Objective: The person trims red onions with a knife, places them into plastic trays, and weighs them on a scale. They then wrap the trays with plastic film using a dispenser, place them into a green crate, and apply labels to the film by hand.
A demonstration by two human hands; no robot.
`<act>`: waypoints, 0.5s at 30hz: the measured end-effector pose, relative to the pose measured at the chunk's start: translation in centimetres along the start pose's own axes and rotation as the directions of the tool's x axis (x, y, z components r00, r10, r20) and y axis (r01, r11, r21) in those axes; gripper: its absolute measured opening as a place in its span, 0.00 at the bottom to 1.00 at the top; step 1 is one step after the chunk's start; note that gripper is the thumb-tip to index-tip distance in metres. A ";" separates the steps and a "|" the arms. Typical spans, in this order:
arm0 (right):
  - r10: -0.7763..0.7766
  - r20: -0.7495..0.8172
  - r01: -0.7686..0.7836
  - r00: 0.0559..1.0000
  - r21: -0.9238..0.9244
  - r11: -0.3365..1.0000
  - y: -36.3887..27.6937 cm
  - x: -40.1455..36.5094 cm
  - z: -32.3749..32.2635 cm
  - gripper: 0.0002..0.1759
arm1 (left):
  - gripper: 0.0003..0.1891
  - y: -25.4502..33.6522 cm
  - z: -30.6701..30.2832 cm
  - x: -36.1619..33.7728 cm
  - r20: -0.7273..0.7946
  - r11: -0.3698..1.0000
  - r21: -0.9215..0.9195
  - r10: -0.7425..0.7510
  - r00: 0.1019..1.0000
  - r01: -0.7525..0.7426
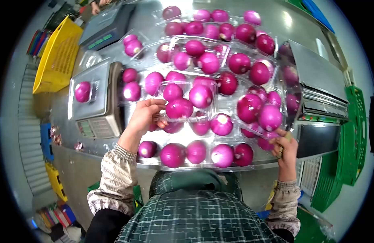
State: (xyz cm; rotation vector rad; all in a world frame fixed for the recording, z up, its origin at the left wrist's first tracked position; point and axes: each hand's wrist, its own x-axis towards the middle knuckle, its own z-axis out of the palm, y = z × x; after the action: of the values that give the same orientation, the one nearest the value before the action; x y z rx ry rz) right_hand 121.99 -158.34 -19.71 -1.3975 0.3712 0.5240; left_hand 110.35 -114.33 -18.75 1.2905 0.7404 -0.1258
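My left hand point(147, 115) pinches the left edge of a clear plastic tray point(213, 106) that bears a few peeled red onions point(179, 108). At the right, the fingers of my right hand point(285, 146) are closed on the lower corner of another clear tray, with glossy red onions point(270, 117) in it. Something small and yellowish shows between those fingers, too blurred to name. Both trays overlap other onion-filled trays. Closest to my body lies a row of onions point(172, 155) in trays along the table edge.
On the left stand a scale point(90, 109) with a single onion in a tray on it, a second scale point(106, 26) and a yellow crate point(57, 56). A metal machine point(316, 77) borders the right side, with green crates point(354, 133) beyond. Another person's hand point(96, 7) shows at the top left.
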 end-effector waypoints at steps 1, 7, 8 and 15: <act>0.006 0.007 -0.007 1.000 0.016 1.000 0.0 0.0 -0.4 0.19 | 0.17 0.3 -1.1 -0.7 -0.012 0.999 -0.015 0.040 0.999 -0.040; 0.055 0.038 -0.057 0.998 0.054 0.997 0.4 -0.2 -0.7 0.17 | 0.20 0.7 -7.3 -4.9 -0.243 0.976 0.005 0.210 0.947 -0.216; 0.071 0.033 -0.073 0.997 0.069 0.995 0.5 -0.5 -0.8 0.17 | 0.20 0.6 -7.6 -5.6 -0.308 0.977 -0.002 0.203 0.930 -0.214; 0.058 0.037 -0.059 0.998 0.029 0.998 1.5 -3.9 -0.3 0.20 | 0.19 -4.0 -8.7 -6.2 -0.398 0.980 -0.081 0.135 0.907 -0.182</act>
State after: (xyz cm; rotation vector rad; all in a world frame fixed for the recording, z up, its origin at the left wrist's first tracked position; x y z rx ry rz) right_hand 117.97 -158.97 -18.90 -1.3491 0.3904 0.5888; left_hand 99.92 -109.63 -19.27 1.2717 0.9630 0.3147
